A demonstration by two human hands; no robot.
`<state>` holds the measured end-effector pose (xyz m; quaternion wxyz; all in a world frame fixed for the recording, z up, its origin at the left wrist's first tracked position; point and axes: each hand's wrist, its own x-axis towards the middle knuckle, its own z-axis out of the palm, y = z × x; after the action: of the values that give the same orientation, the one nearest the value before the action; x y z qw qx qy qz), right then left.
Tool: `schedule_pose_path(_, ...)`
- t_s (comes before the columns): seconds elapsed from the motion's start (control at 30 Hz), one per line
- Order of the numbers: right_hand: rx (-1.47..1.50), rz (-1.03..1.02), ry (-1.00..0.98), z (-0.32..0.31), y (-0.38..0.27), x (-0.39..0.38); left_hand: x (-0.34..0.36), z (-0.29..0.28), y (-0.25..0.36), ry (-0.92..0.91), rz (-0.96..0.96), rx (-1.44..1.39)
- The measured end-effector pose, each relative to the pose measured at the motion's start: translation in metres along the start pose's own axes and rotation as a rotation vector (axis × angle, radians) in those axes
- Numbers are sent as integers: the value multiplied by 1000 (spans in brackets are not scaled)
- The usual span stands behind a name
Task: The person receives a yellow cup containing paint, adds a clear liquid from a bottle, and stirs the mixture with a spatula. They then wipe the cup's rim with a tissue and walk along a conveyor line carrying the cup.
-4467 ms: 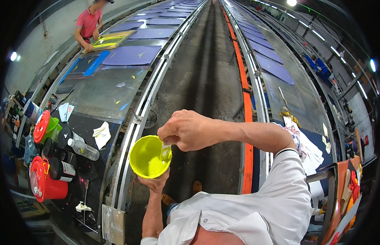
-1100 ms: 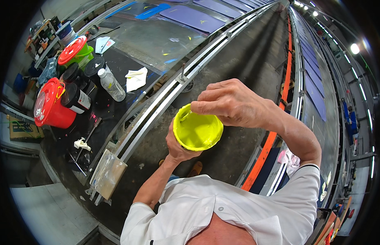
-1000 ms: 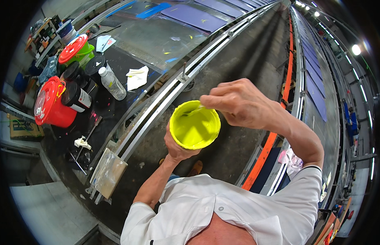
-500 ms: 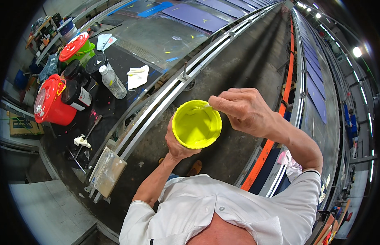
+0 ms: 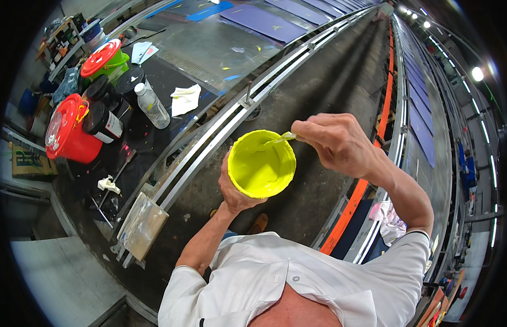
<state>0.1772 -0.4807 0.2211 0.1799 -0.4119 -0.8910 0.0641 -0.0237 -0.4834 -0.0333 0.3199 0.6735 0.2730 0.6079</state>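
We find the yellow tub (image 5: 244, 152) in front of the white shirt (image 5: 264, 267), above the dark floor (image 5: 313, 82) of the aisle, its mouth tipped toward the camera. The left hand (image 5: 235, 188) grasps it from the side and below, fingers wrapped about the outer wall (we cannot see all the fingertips, as the tub covers them). Inside we note thick yellow paint (image 5: 259, 170), with streaks of it up the inner wall. The right hand (image 5: 338, 143) is to the right of the tub, thumb and fingers pinching the end of a thin, paint-coated stirrer (image 5: 288, 136); the stirrer lies across the rim, its other end just inside the tub. To the left of both hands we record a black-topped table (image 5: 150, 143) bearing a red bucket (image 5: 82, 144), a green bucket (image 5: 116, 68) under a red lid, black jars (image 5: 103, 124), a clear bottle (image 5: 152, 109) with a white cap, and a white cloth (image 5: 185, 100). A metal rail (image 5: 226, 133) runs between table and aisle. Past the right forearm we see an orange beam (image 5: 346, 216), with a pink-and-white rag (image 5: 390, 220) just beside the elbow. Purple sheets (image 5: 261, 23) lie farther up the bench.
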Motion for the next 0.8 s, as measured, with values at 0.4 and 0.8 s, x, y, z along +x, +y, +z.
schedule_pose_path(0.4,695,642,-8,16,-46,-14,15,-2,18,52,87,84)
schedule_pose_path(0.8,431,376,-194,3,-34,-19,8,-12,13,31,45,69)
